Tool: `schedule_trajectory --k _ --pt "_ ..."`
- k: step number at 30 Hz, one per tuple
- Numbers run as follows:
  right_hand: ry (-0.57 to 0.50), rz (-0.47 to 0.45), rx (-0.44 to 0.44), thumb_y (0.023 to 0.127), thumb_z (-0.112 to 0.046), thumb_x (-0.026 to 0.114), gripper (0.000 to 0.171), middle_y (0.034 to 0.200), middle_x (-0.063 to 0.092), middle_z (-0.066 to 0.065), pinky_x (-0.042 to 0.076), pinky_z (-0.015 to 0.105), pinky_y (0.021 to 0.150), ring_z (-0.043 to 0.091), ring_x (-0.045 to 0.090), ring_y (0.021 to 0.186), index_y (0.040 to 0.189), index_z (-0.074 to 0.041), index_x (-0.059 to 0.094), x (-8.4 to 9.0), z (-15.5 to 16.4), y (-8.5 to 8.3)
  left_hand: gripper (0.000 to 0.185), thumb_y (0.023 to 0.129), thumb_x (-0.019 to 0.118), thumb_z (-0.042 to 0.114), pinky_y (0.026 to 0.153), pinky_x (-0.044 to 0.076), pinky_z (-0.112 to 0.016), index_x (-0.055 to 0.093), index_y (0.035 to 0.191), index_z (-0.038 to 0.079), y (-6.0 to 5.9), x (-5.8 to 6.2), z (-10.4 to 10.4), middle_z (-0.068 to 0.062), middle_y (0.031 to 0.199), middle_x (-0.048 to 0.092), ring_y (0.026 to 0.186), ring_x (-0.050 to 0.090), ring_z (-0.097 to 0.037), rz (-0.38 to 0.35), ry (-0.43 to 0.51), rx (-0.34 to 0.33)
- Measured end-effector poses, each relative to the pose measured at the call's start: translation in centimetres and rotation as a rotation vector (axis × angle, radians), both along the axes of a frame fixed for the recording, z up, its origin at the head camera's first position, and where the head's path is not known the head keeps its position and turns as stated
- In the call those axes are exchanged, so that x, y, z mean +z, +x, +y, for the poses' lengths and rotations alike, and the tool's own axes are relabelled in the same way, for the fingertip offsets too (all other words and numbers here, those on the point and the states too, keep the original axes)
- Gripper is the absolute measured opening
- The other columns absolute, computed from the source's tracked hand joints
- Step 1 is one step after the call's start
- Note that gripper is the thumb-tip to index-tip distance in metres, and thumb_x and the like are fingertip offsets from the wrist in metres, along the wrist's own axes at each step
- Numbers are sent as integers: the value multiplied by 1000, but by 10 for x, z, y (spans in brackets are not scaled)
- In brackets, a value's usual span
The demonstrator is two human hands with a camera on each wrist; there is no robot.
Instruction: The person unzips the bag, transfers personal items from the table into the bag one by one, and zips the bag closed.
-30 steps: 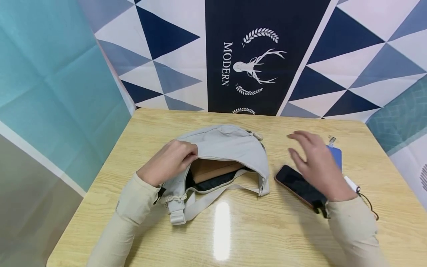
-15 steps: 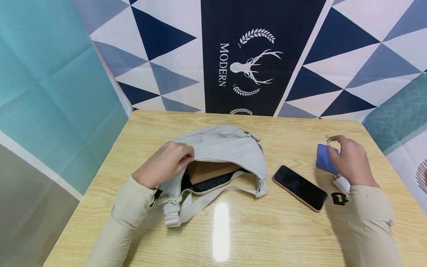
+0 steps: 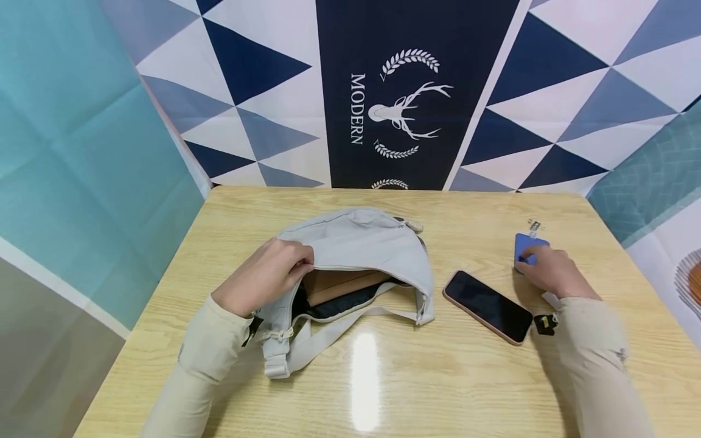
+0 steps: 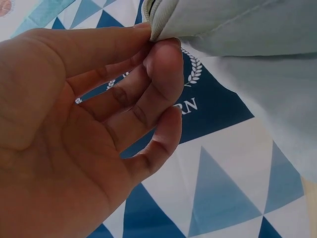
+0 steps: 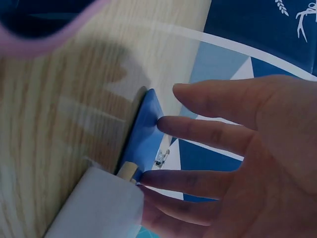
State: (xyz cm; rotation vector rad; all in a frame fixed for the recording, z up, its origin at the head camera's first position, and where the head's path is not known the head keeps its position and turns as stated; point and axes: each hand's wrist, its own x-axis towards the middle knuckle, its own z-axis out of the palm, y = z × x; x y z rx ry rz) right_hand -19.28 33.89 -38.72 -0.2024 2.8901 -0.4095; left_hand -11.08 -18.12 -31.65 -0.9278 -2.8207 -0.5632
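Note:
My left hand [image 3: 268, 274] pinches the zippered upper edge of a pale grey sling bag [image 3: 364, 240], holding its mouth apart. In the left wrist view, thumb and index finger nip the zip edge of the grey fabric [image 4: 228, 29]. Something brown and flat [image 3: 342, 285] shows inside the bag. At the right, my right hand [image 3: 555, 272] hovers over a blue card holder [image 3: 523, 243] with a clear clip at its top. The right wrist view has the fingers extended, fingertips right at the blue card holder [image 5: 143, 131], which lies on the table.
A phone [image 3: 487, 307] in a pink case lies between the bag and my right hand. Just under the right wrist is a white plug charger [image 5: 96, 206], partly hidden in the head view. A patterned cloth [image 3: 383, 91] hangs behind the table [image 3: 427, 377].
My right hand has moved from above the phone to the right, first to the card holder's clip, then down onto its blue body. My left hand keeps its pinch on the bag's edge.

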Motion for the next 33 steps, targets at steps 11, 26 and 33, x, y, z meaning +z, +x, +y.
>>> schedule_trajectory --k 11,26,33 --pt "-30 133 -47 88 -4 61 19 95 65 33 48 50 66 39 59 75 96 11 70 -4 -5 3 24 94 66 4 58 42 -25 61 76 18 4 1 -1 8 69 54 60 46 -7 -8 -6 9" --pt "-22 87 -54 88 -31 74 53 93 61 35 49 52 70 43 58 79 101 18 59 -5 2 3 22 93 69 7 59 43 -25 62 76 18 2 0 2 8 69 55 60 46 -6 -17 13 -10" --pt "-43 -14 -36 83 -23 77 56 115 54 44 47 57 79 51 55 95 114 18 56 1 2 -1 17 93 69 7 60 44 -25 66 80 17 1 -2 1 7 73 59 61 48 -4 -27 24 -26"
